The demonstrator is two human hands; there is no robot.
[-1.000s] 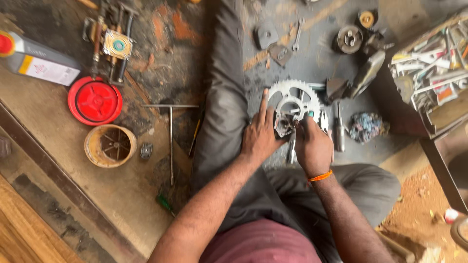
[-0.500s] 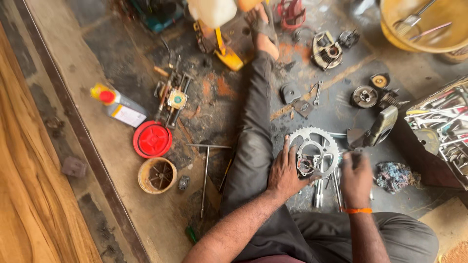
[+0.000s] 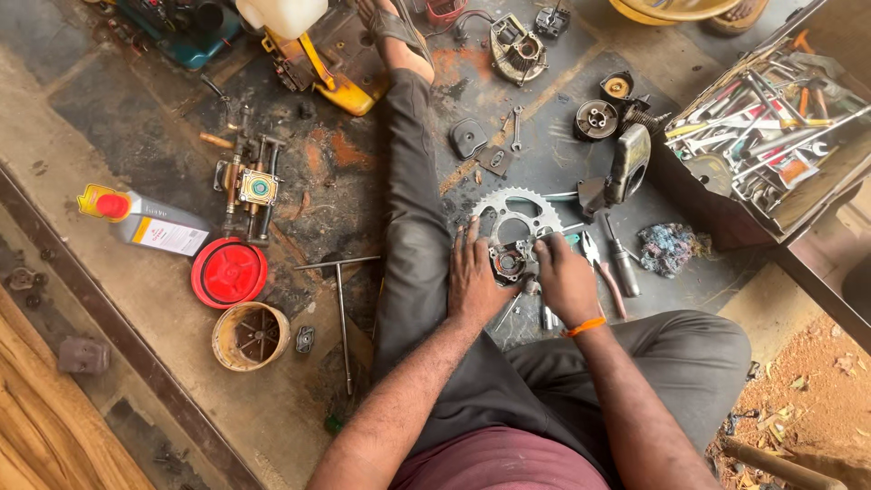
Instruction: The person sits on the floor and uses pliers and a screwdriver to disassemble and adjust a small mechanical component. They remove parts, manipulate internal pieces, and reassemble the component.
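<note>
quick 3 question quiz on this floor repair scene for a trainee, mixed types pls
1. True or false: both hands rest on the small metal part by the sprocket.
2. Which lies just right of the right hand? A pliers B red lid C oil bottle
3. What colour is the band on the right wrist?

Key: 1 true: left hand, right hand, small metal part, sprocket. 2 A, pliers. 3 orange, band.

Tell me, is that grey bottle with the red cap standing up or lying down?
Lying down. The grey bottle rests on its side on the floor, red cap pointing left.
</note>
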